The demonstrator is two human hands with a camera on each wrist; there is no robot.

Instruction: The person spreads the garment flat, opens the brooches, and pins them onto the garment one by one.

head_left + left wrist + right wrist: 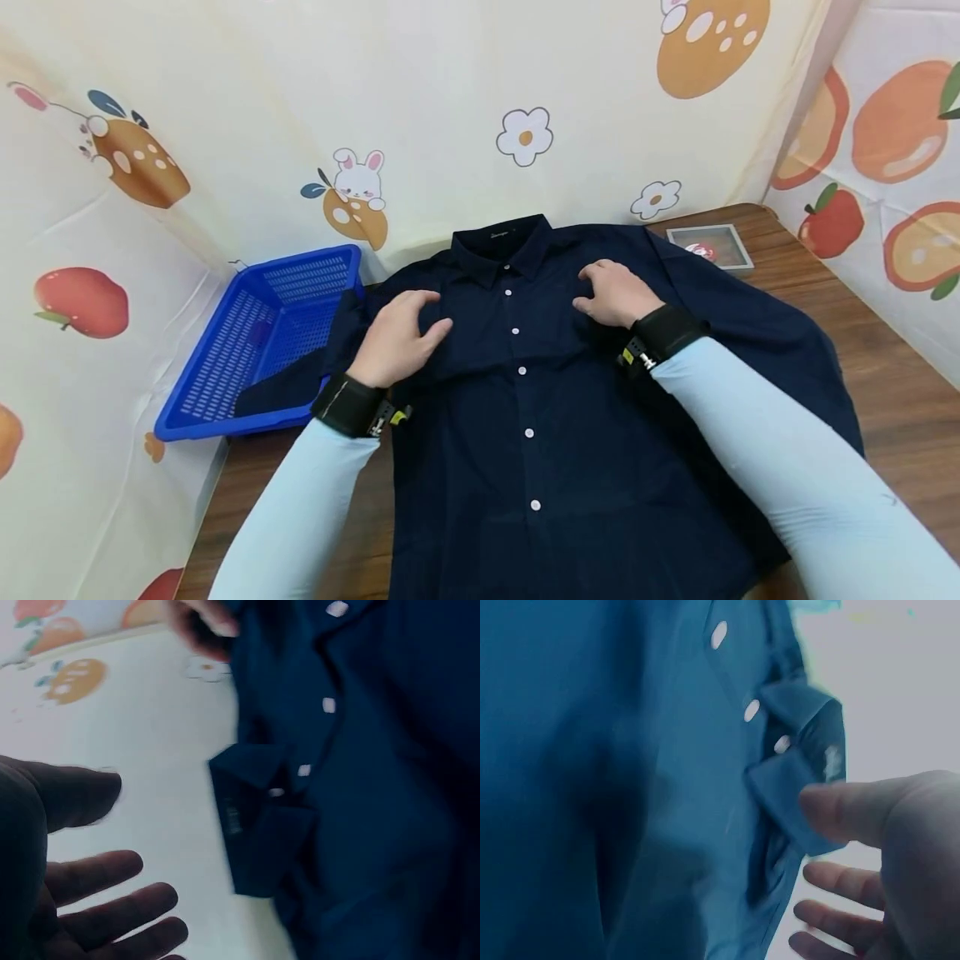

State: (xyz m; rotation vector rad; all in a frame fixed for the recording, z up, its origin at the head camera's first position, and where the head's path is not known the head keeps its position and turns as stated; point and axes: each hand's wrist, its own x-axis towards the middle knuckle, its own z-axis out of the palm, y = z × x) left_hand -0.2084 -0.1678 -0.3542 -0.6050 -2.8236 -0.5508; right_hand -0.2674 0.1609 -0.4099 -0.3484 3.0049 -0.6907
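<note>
A dark navy button-up shirt (480,400) lies front side up with its collar (501,250) toward the wall and white buttons down the middle. My left hand (401,337) is over the shirt's left part near the shoulder, fingers spread and holding nothing; the left wrist view shows its loose fingers (124,907) apart from the cloth. On the other side of the button row, my right hand (615,293) hovers over the chest, fingers relaxed. In the right wrist view its thumb (832,814) overlaps the collar. One sleeve (288,385) hangs into the blue basket (258,333).
The basket stands at the left, tilted against the table edge. A small grey-framed box (738,246) lies at the back right, partly behind the shirt. Under everything is a brown wooden table (900,417). Printed curtains (442,100) line the back and sides.
</note>
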